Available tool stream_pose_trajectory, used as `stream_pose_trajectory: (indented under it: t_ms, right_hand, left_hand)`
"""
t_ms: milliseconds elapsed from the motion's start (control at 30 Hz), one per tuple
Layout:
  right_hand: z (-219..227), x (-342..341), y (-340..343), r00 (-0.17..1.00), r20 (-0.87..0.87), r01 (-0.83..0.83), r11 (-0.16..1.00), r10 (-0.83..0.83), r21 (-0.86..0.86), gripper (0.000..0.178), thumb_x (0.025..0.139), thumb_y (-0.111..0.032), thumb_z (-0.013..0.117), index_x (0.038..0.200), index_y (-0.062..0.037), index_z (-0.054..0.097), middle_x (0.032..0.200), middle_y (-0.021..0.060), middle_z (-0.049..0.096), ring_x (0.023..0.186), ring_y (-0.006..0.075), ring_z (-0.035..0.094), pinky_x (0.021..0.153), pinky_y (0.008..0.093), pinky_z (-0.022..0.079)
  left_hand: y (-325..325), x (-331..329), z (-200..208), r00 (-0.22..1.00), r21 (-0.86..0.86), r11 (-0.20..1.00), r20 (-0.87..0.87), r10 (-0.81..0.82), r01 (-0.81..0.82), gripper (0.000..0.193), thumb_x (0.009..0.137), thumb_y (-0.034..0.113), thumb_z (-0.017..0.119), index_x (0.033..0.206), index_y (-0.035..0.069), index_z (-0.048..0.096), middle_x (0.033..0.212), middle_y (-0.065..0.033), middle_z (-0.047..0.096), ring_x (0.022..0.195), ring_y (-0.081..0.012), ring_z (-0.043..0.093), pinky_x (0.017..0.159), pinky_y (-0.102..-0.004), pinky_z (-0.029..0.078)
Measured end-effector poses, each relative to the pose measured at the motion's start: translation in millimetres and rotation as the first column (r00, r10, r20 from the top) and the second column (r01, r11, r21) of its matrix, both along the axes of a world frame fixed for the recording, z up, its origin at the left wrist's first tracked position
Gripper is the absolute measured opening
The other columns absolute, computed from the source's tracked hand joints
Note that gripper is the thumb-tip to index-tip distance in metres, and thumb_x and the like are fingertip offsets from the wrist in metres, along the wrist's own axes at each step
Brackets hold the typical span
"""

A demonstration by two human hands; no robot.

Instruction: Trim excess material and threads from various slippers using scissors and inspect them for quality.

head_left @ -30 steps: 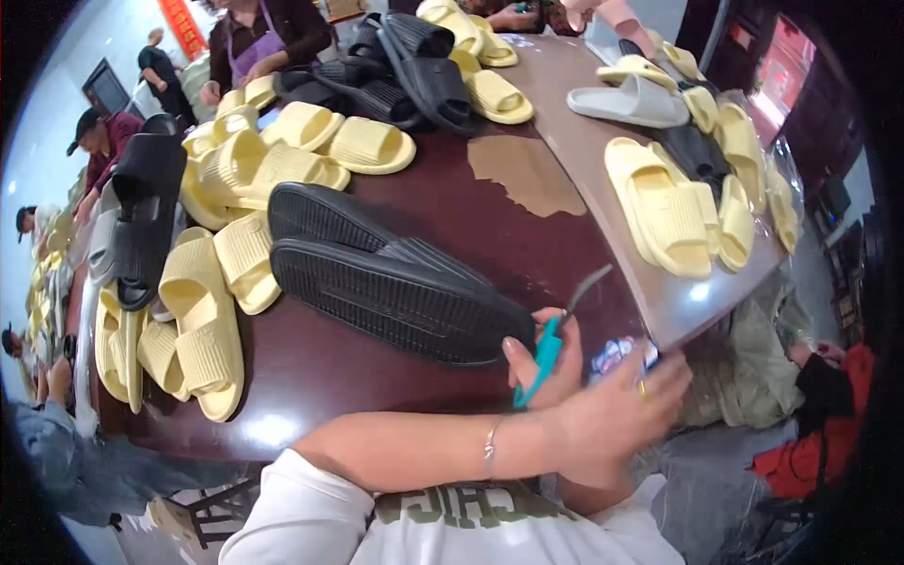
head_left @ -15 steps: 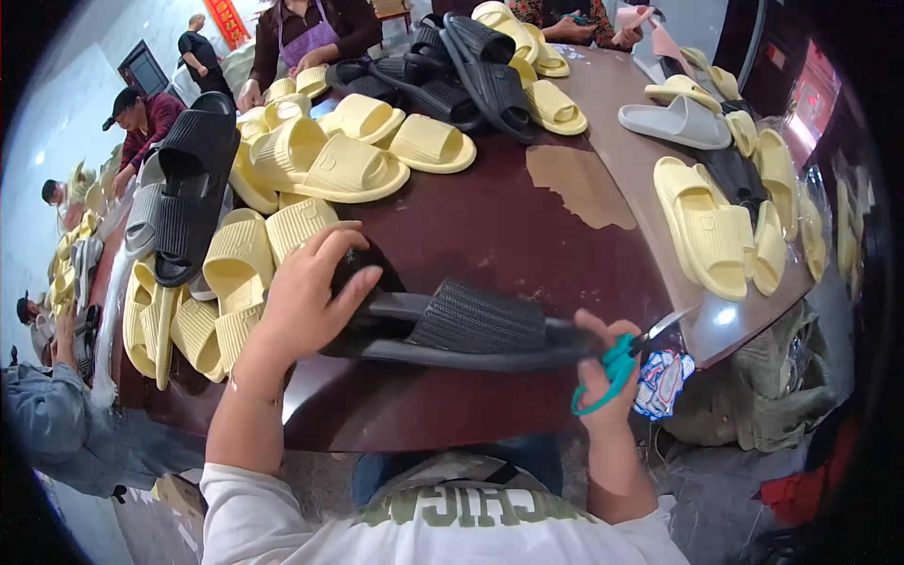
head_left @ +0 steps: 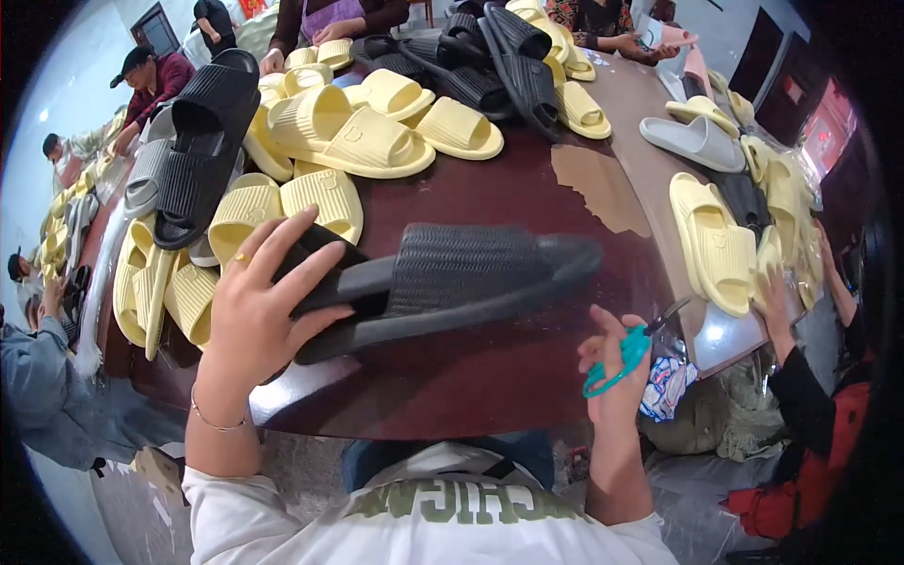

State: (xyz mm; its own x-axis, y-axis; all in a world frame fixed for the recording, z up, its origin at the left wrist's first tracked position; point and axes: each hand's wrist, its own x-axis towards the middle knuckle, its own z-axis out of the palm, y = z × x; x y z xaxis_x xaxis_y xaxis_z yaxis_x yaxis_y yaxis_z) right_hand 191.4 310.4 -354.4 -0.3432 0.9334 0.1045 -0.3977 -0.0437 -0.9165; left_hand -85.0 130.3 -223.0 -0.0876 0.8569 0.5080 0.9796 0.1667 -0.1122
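Holding the heel end of a black slipper (head_left: pixel 471 268), the left hand (head_left: pixel 259 301) is nearer; the toe points rightward, apart from the right hand (head_left: pixel 612 356), whose grip holds green scissors (head_left: pixel 633 350).

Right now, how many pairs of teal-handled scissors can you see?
1. The teal-handled scissors are in the right hand, blades pointing up and to the right in the picture. Others could be hidden among the heaped slide sandals.
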Motion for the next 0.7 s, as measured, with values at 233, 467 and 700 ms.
stream_pose_trajectory:
  t_ms: [233,467,700]
  right_hand:
    - [36,-21,2,0.998,0.04,0.044,0.955,-0.058,0.293,0.028,0.087,-0.005,0.049,0.109,-0.006,0.031,0.109,0.0179,0.056,0.062,0.0122,0.057,0.048,0.0197,0.047]
    - [34,-15,11,0.923,0.33,0.063,0.923,-0.198,0.379,0.03,0.09,-0.009,0.048,0.115,-0.0043,0.031,0.099,0.0134,0.058,0.057,0.0079,0.053,0.045,0.0179,0.044]
    - [-2,1,34,0.851,0.147,0.388,0.792,-0.505,0.472,0.03,0.087,-0.001,0.048,0.113,-0.0018,0.033,0.102,0.0112,0.058,0.065,0.0064,0.053,0.054,0.0153,0.043]
  left_hand:
    - [24,33,7,0.99,-0.268,0.955,-0.032,-0.141,0.127,0.043,0.071,0.037,0.067,0.106,0.013,0.058,0.114,-0.009,0.052,0.099,-0.0306,0.053,0.071,-0.0385,0.048]
    - [34,1,12,0.95,-0.434,0.875,0.301,-0.083,0.214,0.04,0.075,0.034,0.064,0.107,0.01,0.057,0.115,-0.012,0.054,0.095,-0.0316,0.056,0.078,-0.0387,0.047]
    - [44,-46,-3,0.895,-0.578,0.802,0.424,0.14,0.149,0.032,0.081,0.024,0.058,0.107,0.005,0.056,0.11,-0.0112,0.056,0.091,-0.032,0.057,0.077,-0.0393,0.047]
